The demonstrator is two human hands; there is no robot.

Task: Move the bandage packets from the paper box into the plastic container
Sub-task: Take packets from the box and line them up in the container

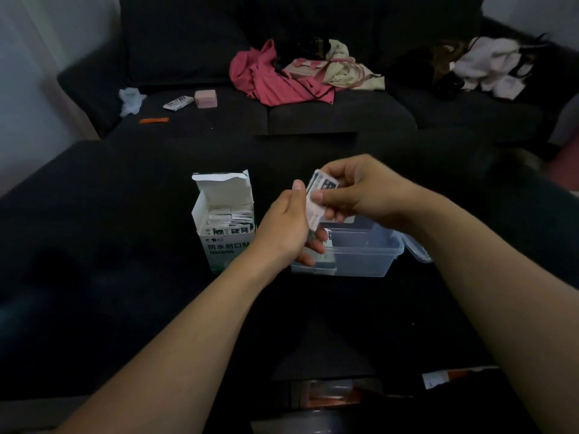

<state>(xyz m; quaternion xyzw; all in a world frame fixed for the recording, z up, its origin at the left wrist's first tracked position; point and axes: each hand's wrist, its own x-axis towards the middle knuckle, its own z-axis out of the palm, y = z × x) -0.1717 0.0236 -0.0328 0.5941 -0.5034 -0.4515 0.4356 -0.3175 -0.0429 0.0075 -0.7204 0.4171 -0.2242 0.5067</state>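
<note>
An open white paper box [224,214] stands on the dark surface left of centre, with several bandage packets inside. To its right sits a clear plastic container [363,249], its lid [416,247] hanging off the right side. A few packets lie in the container's left end. Above the container's left end, both hands hold a small stack of bandage packets [318,195]. My left hand [288,227] grips the stack's lower part from the left. My right hand [354,189] pinches its upper part from the right.
A dark sofa [313,117] runs across the back, with pink and cream clothes [291,73], a pink block [206,98], a small tube, a tissue and an orange strip on it. More clothes lie at the far right. A white-and-orange paper [451,375] lies near the front right.
</note>
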